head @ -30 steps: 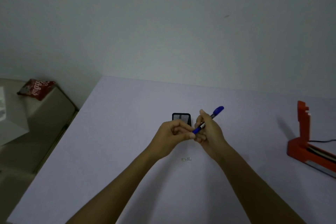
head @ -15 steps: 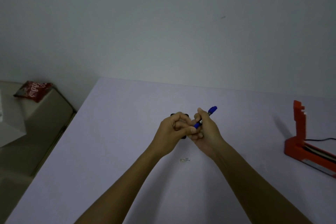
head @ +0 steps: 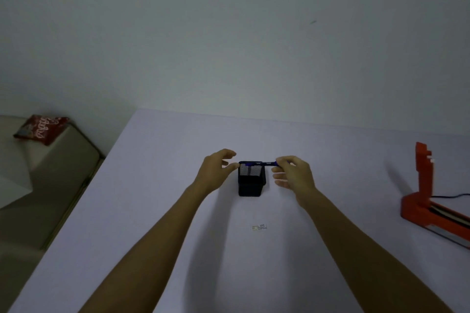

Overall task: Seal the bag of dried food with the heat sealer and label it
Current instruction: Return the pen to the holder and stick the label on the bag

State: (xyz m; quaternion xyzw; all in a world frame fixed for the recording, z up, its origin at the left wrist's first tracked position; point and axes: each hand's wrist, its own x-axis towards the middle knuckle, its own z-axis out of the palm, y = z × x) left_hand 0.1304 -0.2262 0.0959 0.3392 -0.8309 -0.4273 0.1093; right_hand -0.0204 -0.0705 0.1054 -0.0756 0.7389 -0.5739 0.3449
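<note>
My right hand [head: 292, 173] pinches a blue pen [head: 259, 163] that lies level over the mouth of a black mesh pen holder [head: 250, 180] on the table. My left hand [head: 216, 170] hovers open just left of the holder, fingers curled near its rim. A small printed label [head: 259, 227] lies flat on the table in front of the holder. The orange heat sealer [head: 427, 201] stands at the right edge with its arm raised. A red food bag [head: 42, 129] rests on a low surface at the far left, off the table.
The pale table [head: 152, 211] runs back to a plain wall. A black cord [head: 452, 195] trails from the sealer. Beige and white boxes [head: 15, 173] sit below the table's left edge.
My hands have parted. The left hand let go of the pen and opened; the right hand swung the pen level over the holder, which was hidden behind my hands before.
</note>
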